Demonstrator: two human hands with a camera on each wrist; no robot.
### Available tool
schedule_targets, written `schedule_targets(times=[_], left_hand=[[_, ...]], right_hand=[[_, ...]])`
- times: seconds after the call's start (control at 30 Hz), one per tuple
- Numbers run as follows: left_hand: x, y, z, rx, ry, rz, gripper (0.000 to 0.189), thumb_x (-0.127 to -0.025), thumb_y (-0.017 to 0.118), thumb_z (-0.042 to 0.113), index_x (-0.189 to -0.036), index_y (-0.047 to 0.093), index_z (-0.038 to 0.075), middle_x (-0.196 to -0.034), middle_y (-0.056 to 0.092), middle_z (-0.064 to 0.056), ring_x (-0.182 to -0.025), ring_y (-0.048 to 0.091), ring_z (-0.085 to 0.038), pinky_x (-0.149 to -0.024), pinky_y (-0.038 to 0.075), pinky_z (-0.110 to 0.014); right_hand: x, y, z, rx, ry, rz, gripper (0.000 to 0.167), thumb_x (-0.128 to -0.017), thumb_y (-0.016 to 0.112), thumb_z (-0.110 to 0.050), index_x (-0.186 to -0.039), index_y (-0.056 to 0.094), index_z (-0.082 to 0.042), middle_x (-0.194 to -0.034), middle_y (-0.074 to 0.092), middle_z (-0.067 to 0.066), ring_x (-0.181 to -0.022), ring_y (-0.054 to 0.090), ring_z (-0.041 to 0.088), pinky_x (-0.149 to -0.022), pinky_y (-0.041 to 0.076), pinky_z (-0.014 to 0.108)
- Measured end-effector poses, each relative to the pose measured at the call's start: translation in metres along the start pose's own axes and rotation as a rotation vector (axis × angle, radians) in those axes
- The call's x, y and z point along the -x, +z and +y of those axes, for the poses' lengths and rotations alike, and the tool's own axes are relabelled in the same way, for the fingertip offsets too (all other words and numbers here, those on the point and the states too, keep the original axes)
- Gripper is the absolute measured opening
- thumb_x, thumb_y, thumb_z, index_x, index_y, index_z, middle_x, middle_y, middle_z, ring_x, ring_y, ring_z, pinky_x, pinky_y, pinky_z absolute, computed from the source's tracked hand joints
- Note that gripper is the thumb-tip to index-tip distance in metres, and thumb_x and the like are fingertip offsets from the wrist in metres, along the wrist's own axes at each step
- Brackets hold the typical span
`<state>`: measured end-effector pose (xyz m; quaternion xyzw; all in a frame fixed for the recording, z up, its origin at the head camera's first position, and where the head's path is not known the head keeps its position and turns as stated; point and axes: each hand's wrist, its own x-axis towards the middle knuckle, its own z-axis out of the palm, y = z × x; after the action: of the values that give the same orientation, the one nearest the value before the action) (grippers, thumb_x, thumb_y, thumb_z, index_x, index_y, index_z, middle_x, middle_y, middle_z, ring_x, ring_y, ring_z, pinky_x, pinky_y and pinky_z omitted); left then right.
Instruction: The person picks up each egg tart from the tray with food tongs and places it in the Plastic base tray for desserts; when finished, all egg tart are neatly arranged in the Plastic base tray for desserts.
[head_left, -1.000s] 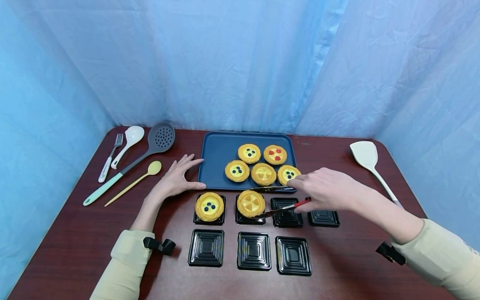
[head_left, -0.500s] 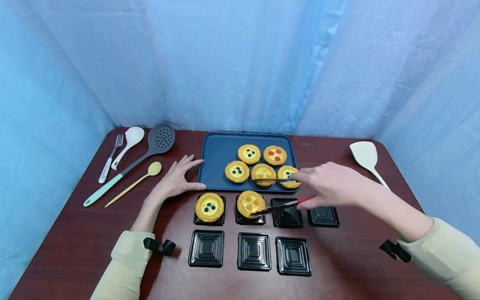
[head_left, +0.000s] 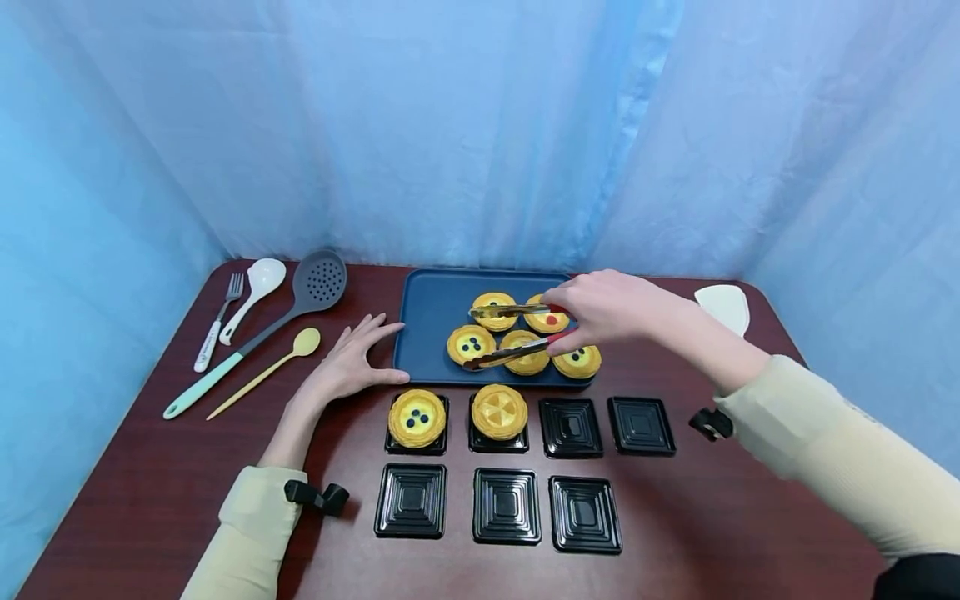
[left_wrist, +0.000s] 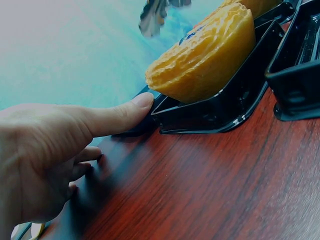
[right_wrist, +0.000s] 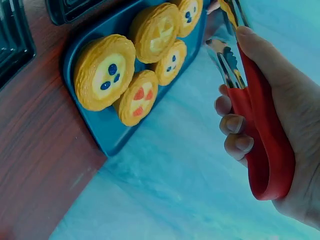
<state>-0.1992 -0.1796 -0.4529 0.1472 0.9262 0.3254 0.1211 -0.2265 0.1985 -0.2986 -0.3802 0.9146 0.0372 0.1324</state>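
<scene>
Red tongs (right_wrist: 272, 145) | inside right hand (head_left: 603, 308), fingers curled round | left hand (head_left: 348, 362) splayed at tray (head_left: 429, 321)

No word, number or brand can be read in the head view or in either wrist view. The closest thing to lettering stands on the fork (head_left: 217, 326) in the head view: a row of small dark marks runs along its white handle — too tiny and blurred to make out — with another small mark near the handle's butt end, just as unclear. On the right sleeve (head_left: 840, 458), up from the cuff, sits a faint greyish mark — whether print, stitching or pattern cannot be told.
</scene>
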Motion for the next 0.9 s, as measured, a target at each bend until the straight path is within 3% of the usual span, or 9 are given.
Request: schedule_targets(times=[0.13,0.3,0.9], left_hand=[[0.000,0.000,0.002,0.006,0.003,0.002,0.088,-0.088,0.081,0.043,-0.160,0.039,0.015,-0.172,0.017,-0.022,-0.162,0.005,-0.043,-0.130,-0.002,-0.065],[0.000,-0.001,0.002,0.001,0.004,0.004,0.088,-0.088,0.081,0.043,-0.160,0.039,0.014,-0.172,0.017,-0.022,-0.162,0.005,-0.043,-0.130,-0.003,-0.064],[0.000,-0.001,0.002,-0.006,0.003,0.004,0.088,-0.088,0.080,0.043,-0.160,0.039,0.015,-0.172,0.017,-0.022,-0.161,0.005,-0.043,-0.130,-0.002,-0.065]], right_hand=[[-0.014,0.005,0.002,-0.013,0.000,-0.035,0.068,-0.089,0.075,-0.056,-0.138,0.064,-0.011,-0.089,0.070,-0.003,-0.065,0.054,0.011,-0.057,0.044,0.028],[-0.022,0.008,0.002,-0.013,0.007,-0.065,0.067,-0.088,0.075,-0.056,-0.137,0.065,-0.010,-0.084,0.068,-0.003,-0.063,0.054,0.011,-0.058,0.045,0.028],[-0.024,0.014,0.000,0.029,0.010,-0.075,0.065,-0.088,0.075,-0.057,-0.133,0.066,-0.012,-0.082,0.067,-0.005,-0.065,0.057,0.011,-0.061,0.049,0.031]])
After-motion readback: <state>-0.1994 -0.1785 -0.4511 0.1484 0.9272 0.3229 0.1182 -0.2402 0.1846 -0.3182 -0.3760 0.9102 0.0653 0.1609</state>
